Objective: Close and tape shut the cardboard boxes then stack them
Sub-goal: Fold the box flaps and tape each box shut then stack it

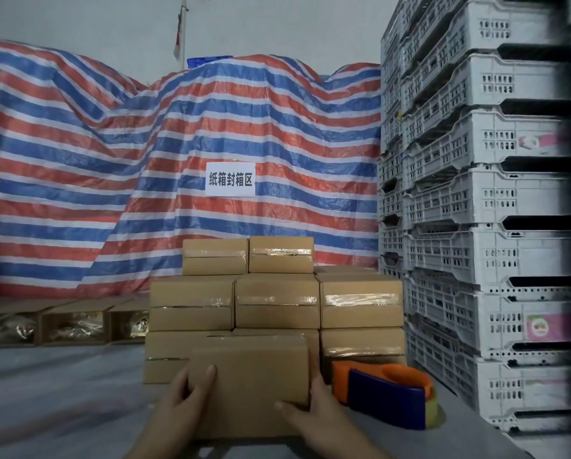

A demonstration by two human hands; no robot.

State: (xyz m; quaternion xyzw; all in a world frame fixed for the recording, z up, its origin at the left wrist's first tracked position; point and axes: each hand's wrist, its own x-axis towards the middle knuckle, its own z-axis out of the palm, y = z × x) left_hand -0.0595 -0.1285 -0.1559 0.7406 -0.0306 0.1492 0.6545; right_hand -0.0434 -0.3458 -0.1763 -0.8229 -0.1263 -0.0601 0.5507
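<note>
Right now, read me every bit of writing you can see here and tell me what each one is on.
"纸箱封箱区": white sign on the striped tarp.
Pink labels on the white crates: too blurred to read.
Cardboard boxes, tape dispenser: no writing visible.

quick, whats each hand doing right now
Left hand: grips the cardboard box by its left side.
Right hand: grips the same box's right side.

Left hand (186, 397): reaches forward, thumb extended across the near face of the box (249, 385), grip on its left end. Right hand (313, 409): thumb on the lower near face, fingers wrapped around the right end.
</note>
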